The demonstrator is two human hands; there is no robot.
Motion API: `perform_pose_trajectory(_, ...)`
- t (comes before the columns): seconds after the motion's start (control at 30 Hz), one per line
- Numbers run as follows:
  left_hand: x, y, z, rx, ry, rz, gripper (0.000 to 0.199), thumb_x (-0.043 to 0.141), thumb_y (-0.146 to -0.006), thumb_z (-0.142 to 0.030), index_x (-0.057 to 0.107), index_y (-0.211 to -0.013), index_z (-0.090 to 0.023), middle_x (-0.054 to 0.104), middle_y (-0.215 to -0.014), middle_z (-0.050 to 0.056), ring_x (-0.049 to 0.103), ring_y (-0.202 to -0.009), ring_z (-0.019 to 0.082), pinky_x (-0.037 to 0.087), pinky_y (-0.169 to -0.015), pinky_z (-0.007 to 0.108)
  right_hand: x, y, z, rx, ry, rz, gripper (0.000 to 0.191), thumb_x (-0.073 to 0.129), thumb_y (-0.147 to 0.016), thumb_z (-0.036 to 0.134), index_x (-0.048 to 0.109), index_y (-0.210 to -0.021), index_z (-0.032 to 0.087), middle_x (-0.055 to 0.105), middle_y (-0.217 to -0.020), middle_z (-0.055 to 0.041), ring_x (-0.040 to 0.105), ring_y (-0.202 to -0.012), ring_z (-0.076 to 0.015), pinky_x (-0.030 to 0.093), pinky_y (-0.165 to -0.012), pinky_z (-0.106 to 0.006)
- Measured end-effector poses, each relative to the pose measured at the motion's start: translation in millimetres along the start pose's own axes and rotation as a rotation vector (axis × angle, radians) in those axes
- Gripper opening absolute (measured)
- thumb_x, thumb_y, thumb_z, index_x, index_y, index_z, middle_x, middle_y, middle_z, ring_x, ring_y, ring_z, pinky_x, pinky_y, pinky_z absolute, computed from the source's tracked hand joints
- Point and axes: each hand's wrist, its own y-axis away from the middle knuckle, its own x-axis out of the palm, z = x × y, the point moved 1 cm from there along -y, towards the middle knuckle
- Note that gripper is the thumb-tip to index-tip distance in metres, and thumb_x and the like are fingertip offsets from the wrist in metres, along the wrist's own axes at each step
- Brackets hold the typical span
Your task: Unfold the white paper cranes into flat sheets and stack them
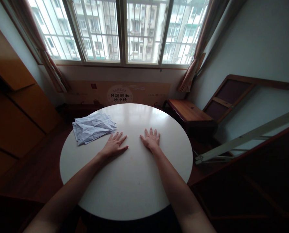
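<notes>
My left hand (113, 144) lies flat on the round white table (132, 187), palm down with its fingers spread, holding nothing. Just beyond its fingertips, at the table's far left, is a stack of creased, light blue-grey sheets (93, 127), possibly paper. The stack's layers overlap unevenly. To the right, my right hand (151, 138) also rests palm down on the tabletop, fingers apart and nothing in it. A stretch of bare white surface separates the two hands.
Behind the table stand a printed cardboard panel (86, 92) and a barred window. A low wooden stand (189, 110) is at the back right, near a leaning wooden frame (228, 97) and a pale metal rail (246, 136). Orange-brown cabinets (10, 119) line the left.
</notes>
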Motion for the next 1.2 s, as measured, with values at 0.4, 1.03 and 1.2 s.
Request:
perform_pose_trajectory(0.4, -0.6, -0.4, 0.4, -0.006, 0.032, -0.005, 0.074, 0.039, -0.086, -0.07, 0.04, -0.146, -0.027, 0.032, -0.155, 0.013, 0.023, -0.144, 0.036, 0.016, -0.114, 0.055, 0.3, 0.1, -0.4, 0.004, -0.011, -0.005, 0.072, 0.03, -0.091, 0.064, 0.025, -0.152, 0.026, 0.011, -0.161, -0.0107, 0.003, -0.147, -0.036, -0.004, -0.113, -0.058)
perform_pose_trajectory(1.03, -29.9, 14.6, 82.3, -0.564, 0.032, -0.485, 0.052, 0.062, -0.084, -0.039, 0.052, -0.133, -0.023, 0.045, -0.145, 0.015, 0.039, -0.135, 0.033, 0.031, -0.11, 0.052, -5.4, 5.0, -1.4, -0.06, -0.331, -0.383, 0.051, 0.05, -0.088, 0.032, 0.051, -0.137, 0.019, 0.014, -0.16, -0.0125, 0.016, -0.146, -0.0331, 0.022, -0.115, -0.047)
perform_pose_trajectory(1.2, -29.5, 19.0, 86.1, -0.602, 0.105, -0.341, 0.046, 0.06, -0.085, -0.043, 0.058, -0.126, -0.024, 0.05, -0.143, 0.014, 0.047, -0.129, 0.034, 0.016, -0.112, 0.064, -0.9, 3.5, 0.3, -0.108, -0.364, -0.307, 0.05, 0.052, -0.087, 0.03, 0.054, -0.135, 0.017, 0.017, -0.159, -0.0124, 0.019, -0.146, -0.03, 0.023, -0.116, -0.042)
